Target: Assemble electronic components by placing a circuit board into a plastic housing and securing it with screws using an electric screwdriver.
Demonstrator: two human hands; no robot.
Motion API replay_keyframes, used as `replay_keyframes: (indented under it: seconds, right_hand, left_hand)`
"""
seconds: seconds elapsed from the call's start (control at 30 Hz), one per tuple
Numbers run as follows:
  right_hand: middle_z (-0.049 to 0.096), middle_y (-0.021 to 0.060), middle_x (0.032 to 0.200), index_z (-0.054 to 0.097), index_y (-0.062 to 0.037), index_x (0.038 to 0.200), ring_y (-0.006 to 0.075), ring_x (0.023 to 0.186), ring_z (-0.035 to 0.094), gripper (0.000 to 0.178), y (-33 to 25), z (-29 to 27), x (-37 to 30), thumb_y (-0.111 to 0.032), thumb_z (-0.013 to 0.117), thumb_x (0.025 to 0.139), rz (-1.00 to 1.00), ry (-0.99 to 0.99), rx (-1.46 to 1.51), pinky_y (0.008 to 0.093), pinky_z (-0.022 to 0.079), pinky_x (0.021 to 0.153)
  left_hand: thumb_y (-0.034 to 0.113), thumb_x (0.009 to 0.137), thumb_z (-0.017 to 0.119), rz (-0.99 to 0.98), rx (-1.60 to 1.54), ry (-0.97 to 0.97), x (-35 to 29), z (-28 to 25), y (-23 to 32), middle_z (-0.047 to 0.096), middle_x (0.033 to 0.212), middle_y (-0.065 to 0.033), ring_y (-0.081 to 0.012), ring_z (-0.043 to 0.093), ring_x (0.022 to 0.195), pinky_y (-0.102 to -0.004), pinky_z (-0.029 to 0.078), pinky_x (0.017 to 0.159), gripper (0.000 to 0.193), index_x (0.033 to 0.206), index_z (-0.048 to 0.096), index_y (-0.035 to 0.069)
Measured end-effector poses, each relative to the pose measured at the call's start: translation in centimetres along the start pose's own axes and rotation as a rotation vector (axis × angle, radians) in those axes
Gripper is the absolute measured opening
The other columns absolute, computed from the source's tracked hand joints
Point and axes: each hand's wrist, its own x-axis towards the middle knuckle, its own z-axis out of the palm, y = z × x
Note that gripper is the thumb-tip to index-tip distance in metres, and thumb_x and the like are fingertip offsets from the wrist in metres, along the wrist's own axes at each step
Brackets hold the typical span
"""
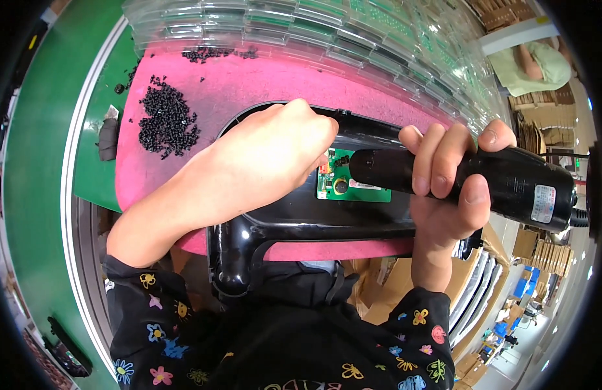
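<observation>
My right hand [447, 169] is wrapped round a black electric screwdriver [518, 185], which lies nearly level with its nose pointing left. That nose is over a green circuit board [366, 194] set in a glossy black plastic housing [301, 224]. My left hand [275, 149] reaches across the housing, fingers curled, fingertips down at the board's left edge. Whatever they pinch is hidden behind the hand. A few small black pieces [342, 161] show on the board between the fingertips and the screwdriver. The screwdriver's tip cannot be made out.
The housing rests on a pink mat [262, 75]. Loose black screws [166, 120] are heaped at its left. Clear plastic trays [353, 39] are stacked along the back. An open carton [392, 286] stands at the near right. Another person's green sleeve [544, 68] shows far right.
</observation>
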Motion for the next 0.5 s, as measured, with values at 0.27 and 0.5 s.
replay_keyframes:
  seconds: [0.27, 0.5]
  right_hand:
    - [0.052, 0.0019, 0.07, 0.043, -0.0177, 0.128, 0.0173, 0.061, 0.053, 0.046, -0.4, -1.5, -0.2, -0.026, 0.069, 0.091, -0.067, -0.049, 0.125, 0.0409, 0.048, 0.097]
    - [0.046, -0.0082, 0.066, 0.047, -0.0186, 0.115, 0.0057, 0.057, 0.043, 0.03, -1.2, -0.4, -0.2, -0.029, 0.064, 0.091, -0.143, 0.083, 0.18, 0.0315, 0.036, 0.079]
  left_hand:
    - [0.006, 0.081, 0.07, -0.062, -0.025, -0.18, 1.0, -0.4, 0.0, 0.064, 0.079, -0.0186, -0.0396, 0.063, 0.079, -0.0455, 0.051, 0.072, 0.014, 0.086, 0.06, -0.003]
    - [0.006, 0.079, 0.073, 0.089, -0.149, -0.164, 1.8, -0.4, 0.7, 0.065, 0.08, -0.0188, -0.0393, 0.063, 0.074, -0.0425, 0.051, 0.065, 0.019, 0.09, 0.063, -0.006]
